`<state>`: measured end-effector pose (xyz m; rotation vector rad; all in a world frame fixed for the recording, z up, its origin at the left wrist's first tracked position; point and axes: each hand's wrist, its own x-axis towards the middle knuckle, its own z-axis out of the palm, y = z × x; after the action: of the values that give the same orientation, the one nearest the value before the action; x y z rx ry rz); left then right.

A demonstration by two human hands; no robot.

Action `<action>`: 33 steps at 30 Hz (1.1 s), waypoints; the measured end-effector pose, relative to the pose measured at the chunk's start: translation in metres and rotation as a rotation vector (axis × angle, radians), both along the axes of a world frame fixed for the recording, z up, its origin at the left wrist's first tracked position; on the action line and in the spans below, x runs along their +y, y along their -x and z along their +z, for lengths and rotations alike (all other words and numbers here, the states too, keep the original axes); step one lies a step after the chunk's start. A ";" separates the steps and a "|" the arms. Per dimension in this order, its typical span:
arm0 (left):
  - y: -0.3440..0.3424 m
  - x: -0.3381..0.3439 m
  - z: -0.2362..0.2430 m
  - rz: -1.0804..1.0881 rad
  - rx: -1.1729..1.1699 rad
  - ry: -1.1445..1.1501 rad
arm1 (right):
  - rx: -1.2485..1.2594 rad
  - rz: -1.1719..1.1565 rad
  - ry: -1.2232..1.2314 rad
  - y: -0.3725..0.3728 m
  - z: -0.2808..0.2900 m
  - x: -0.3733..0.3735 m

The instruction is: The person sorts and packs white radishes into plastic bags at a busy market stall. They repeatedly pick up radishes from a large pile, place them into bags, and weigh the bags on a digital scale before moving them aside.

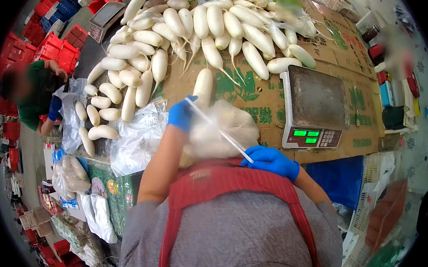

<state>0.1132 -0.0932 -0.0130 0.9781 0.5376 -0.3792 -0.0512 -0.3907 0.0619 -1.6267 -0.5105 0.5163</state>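
Observation:
My left hand (180, 113), in a blue glove, is closed on the upper end of a thin white strip (209, 122) that slants across a translucent plastic bag (228, 134) with pale contents. My right hand (270, 160), also gloved blue, grips the strip's lower end at the bag's right side. Just beyond my left hand a large white radish (204, 84) lies on the cardboard-covered table. The bag's lower part is against my red apron (221, 175).
A pile of radishes (215, 22) covers the back and left; a digital scale (315, 97) stands right. Flattened bags (136, 144) lie left of my arm. Another person (29, 95) with a blue glove is at the left edge, near red crates (56, 50). Cardboard (349, 140) covers the table.

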 end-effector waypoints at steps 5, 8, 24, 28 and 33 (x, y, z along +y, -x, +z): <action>0.008 0.017 0.039 -0.271 -0.203 -0.416 | 0.269 -0.124 -0.321 -0.028 0.036 0.019; 0.028 0.030 0.071 -0.586 -0.369 -0.549 | 0.362 -0.293 -0.481 -0.059 0.062 0.056; 0.000 0.049 -0.004 -0.420 -0.371 -1.044 | -0.211 -0.109 0.033 -0.031 -0.024 0.025; 0.024 0.022 0.038 -0.216 -0.855 -0.947 | -0.268 -0.213 0.153 -0.026 -0.012 0.023; 0.069 -0.011 0.068 -0.644 -1.396 -1.163 | 0.322 -0.067 -0.027 -0.042 0.035 0.040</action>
<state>0.0440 -0.1041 0.0545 2.2076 -1.0059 0.1812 -0.0092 -0.3510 0.0964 -1.4931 -0.2211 0.7026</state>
